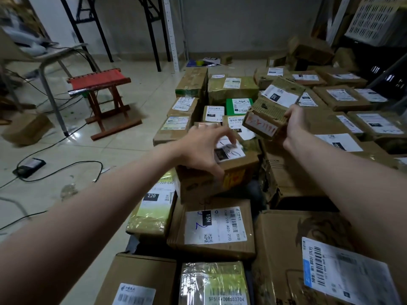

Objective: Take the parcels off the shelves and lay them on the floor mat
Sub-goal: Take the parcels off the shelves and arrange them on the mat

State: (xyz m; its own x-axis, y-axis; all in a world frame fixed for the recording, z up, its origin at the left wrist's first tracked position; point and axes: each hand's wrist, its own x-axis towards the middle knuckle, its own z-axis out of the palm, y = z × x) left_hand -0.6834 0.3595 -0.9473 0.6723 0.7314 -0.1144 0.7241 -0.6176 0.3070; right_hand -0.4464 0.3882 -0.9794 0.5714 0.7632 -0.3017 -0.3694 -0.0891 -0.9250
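Note:
Several cardboard parcels with white labels lie packed together on a dark floor mat (132,244) in front of me. My right hand (294,124) grips a small brown parcel (272,106) by its near end and holds it tilted in the air above the pile. My left hand (204,148) reaches over a brown box with a yellow sticker (233,170); its fingers are curled above the box's white label and its thumb lies against the near side. I cannot tell whether it grips the box.
A red folding stool (100,100) and a chair (46,69) stand on the tiled floor at left, with black cables (66,170) and a loose box (27,128). A white shelf upright (171,36) rises at the back. Dark shelving and a white crate (374,18) are at right.

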